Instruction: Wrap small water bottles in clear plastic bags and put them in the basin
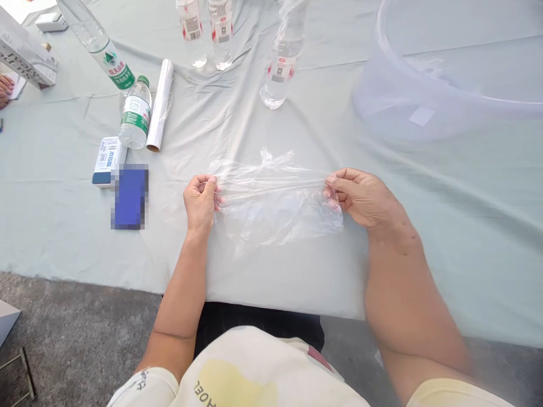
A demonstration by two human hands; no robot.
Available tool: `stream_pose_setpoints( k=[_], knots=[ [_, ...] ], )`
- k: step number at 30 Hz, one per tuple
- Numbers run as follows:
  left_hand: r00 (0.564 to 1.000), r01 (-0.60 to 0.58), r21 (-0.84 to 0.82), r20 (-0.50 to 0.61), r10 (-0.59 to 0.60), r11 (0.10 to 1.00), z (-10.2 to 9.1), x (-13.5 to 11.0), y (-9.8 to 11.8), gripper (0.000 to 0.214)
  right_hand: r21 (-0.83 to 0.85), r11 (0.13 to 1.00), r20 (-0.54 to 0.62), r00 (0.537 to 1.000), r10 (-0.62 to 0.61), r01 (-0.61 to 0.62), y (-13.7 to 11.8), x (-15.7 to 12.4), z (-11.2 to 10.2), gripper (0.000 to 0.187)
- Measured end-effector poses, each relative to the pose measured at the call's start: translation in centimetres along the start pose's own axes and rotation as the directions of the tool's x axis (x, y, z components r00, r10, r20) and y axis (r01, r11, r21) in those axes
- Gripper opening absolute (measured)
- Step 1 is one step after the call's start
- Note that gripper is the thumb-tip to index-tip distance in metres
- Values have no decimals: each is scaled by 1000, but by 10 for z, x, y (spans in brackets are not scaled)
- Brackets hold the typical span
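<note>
A sheet of clear plastic film [275, 198] is stretched between my two hands, above the cloth-covered table. My left hand [201, 200] pinches its left end between thumb and fingers. At the opposite end, my right hand [360, 195] grips the film with thumb and fingertips. The film is creased along the top and hangs loosely below. Whether it is a bag or a single sheet I cannot tell. A roll of plastic wrap [160, 107] lies to the upper left of my left hand.
Left of the roll are a small water bottle [136, 116], a larger green-labelled bottle [104, 53], a white box [108, 158] and a blurred blue item [129, 198]. Clear bottles [278, 70] stand ahead. A large translucent tub [390, 102] is at right. Another person's hand [5, 90] shows far left.
</note>
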State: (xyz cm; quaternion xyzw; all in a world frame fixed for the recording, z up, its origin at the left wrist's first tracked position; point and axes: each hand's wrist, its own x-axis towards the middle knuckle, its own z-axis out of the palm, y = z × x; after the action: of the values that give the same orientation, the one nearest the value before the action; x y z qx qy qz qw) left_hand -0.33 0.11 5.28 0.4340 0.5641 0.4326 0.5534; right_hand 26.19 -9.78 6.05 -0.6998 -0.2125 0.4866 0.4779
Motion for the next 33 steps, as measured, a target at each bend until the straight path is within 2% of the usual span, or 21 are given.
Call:
stream_pose_setpoints(
  k=[5, 7, 8, 10, 12, 14, 16, 18, 21, 23, 25, 29, 31, 33],
  knots=[
    [998, 8, 31, -67, -6, 999, -6, 8, -3, 14, -286, 956, -102, 994, 45, -73, -11, -9, -24, 20],
    [991, -57, 99, -112, 68, 994, -7, 7, -4, 19, -392, 915, -199, 980, 14, -93, -12, -12, -29, 20],
    [983, -103, 174, -133, 127, 979, -6, 6, -5, 26, -407, 911, -254, 966, -38, -71, -11, -13, -30, 20],
    [946, -201, 408, -156, 285, 891, -5, 1, -4, 47, -381, 923, -334, 922, -194, 56, -9, -16, -28, 18],
    [874, -272, 642, -146, 463, 716, -2, -6, 0, 63, -358, 907, -342, 873, -348, 221, -9, -20, -23, 12],
    [804, -328, 771, -76, 590, 546, 1, -13, 5, 63, -421, 845, -265, 846, -463, 330, -10, -23, -14, 3],
    [791, -405, 807, 72, 608, 431, 4, -19, 10, 50, -528, 754, -109, 849, -517, 391, -14, -21, -3, 11],
    [815, -480, 807, 264, 517, 344, 7, -22, 15, 42, -614, 640, 101, 851, -516, 462, -18, -12, 11, 28],
    [844, -521, 826, 461, 273, 216, 13, -25, 17, 53, -658, 472, 332, 788, -518, 587, -23, 14, 32, 50],
    [859, -511, 847, 498, 117, 149, 14, -24, 17, 70, -653, 404, 405, 747, -527, 640, -25, 31, 44, 39],
    [865, -499, 858, 502, 8, 122, 14, -23, 15, 83, -639, 446, 403, 767, -500, 627, -27, 41, 50, 12],
    [853, -512, 852, 519, -48, 110, 6, -21, 11, 103, -446, 773, 163, 890, -425, 451, -27, 40, 41, 15],
    [846, -526, 845, 531, -45, 94, 2, -19, 10, 110, -365, 858, 55, 928, -367, 361, -26, 37, 29, 11],
    [838, -540, 838, 544, -43, 78, 0, -16, 9, 114, -366, 886, -24, 949, -314, 284, -25, 36, 14, 11]
  ],
)
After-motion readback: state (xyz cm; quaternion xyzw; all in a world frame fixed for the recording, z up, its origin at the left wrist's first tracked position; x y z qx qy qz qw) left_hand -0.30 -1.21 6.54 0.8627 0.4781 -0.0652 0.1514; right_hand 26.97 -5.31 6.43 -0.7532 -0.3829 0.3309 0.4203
